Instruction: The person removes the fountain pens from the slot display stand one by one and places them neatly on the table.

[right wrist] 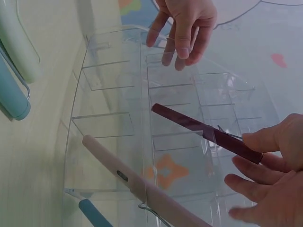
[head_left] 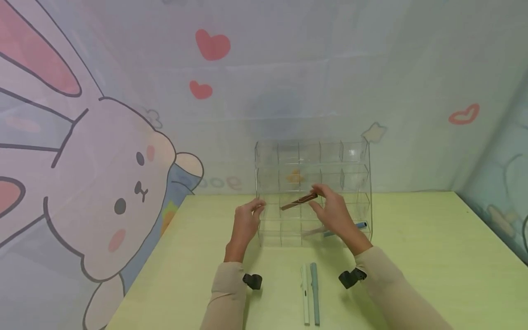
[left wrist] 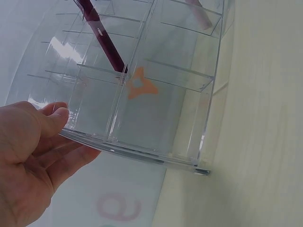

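A clear plastic organizer with several compartments in tiers stands on the table. My left hand holds its left side edge, thumb on one face and fingers on the other. Between the thumb and fingers of my right hand is a dark red pen, gripped near its clip end. The pen slants, its far end at a middle-tier compartment; whether it touches the plastic I cannot tell. Down in the bottom tier lean a pale pink pen and a blue pen, partly behind the right hand in the head view.
On the yellow-green table, a light green pen and a teal pen lie side by side before the organizer. Behind it hangs a printed cloth with a rabbit and hearts. Both wrists carry small black cameras.
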The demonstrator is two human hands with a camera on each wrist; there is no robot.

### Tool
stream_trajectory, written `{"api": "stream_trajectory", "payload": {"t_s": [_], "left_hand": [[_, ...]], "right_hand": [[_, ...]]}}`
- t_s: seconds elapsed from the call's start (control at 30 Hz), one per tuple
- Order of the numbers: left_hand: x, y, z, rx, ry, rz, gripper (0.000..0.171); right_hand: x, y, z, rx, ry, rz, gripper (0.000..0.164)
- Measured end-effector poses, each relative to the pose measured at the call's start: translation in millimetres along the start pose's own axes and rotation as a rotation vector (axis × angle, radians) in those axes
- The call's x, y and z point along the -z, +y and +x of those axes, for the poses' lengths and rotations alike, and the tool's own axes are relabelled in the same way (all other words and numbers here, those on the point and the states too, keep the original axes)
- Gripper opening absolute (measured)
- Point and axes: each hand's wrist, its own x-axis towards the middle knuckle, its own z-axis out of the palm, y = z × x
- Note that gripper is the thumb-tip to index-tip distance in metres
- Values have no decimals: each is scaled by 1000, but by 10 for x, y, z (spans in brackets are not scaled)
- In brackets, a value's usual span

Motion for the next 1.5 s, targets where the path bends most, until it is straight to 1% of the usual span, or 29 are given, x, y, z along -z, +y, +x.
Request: {"api": "stream_trajectory", "payload": {"t_s": [0.13, 0.23, 0.3, 0.4, 0.57, 0.63, 0.73, 0.87, 1.0, 1.13, 1.3, 1.5], "left_hand": [[-8, 7, 15, 3, -1, -3, 13], [-11, 1, 10, 4, -4, -5, 13], [-6, -6, 5, 3, -6, -4, 13], [0, -18, 5, 5, -8, 2, 13], [-9, -26, 15, 24, -12, 3, 13], [-19, -31, 15, 26, -14, 2, 14], [-30, -36, -14, 48, -28, -1, 14], [-22, -37, -49, 56, -35, 2, 14], [3, -32, -26, 19, -16, 13, 13], [21, -40, -11, -5, -12, 17, 13], [32, -43, -9, -16, -6, 24, 13], [20, -40, -21, 4, -16, 23, 13]], "right_hand": [[-8, -11, 45, -63, -25, -17, 43], [-25, -2, 67, -113, -60, -19, 40], [-41, 3, 79, -132, -82, -18, 38], [-56, -4, 88, -140, -95, -18, 32], [-62, -4, 107, -146, -82, -19, 23], [-60, 10, 113, -145, -72, -19, 21], [-56, 34, 98, -156, -74, -9, 20], [-34, 29, 59, -182, -70, 38, 19], [11, -19, 70, -157, -32, 85, 16], [31, -66, 76, -129, 29, 122, 15], [44, -114, 65, -107, 149, 172, 21], [73, -149, -6, -67, 320, 305, 32]]}}
